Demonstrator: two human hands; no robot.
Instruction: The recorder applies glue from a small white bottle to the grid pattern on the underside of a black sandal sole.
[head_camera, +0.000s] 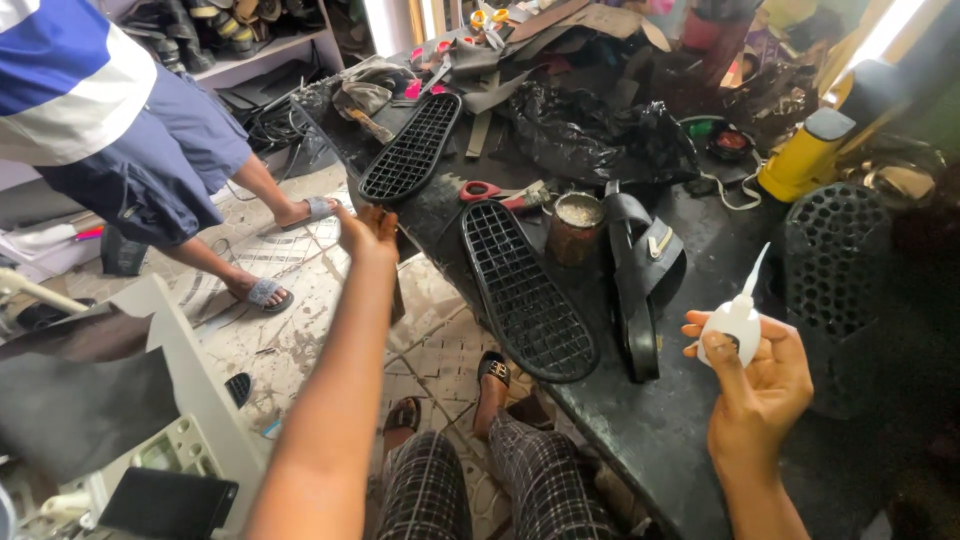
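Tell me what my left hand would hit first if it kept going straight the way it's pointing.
Probably the far black grid sole at the table's corner; the left hand points toward its near end, though depth is unclear.

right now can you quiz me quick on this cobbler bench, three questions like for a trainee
1. True or false: the right hand holds a small white squeeze bottle with a long nozzle.
2. Which lies nearest the outstretched left hand? A) black grid-patterned shoe sole B) yellow plastic container C) rusty open tin
3. What red-handled tool lies between the two grid-patterned soles?

Key
1. True; the nozzle points upward.
2. A; that sole lies at the black worktable's far edge.
3. Red-handled scissors, just above the second grid-patterned sole.
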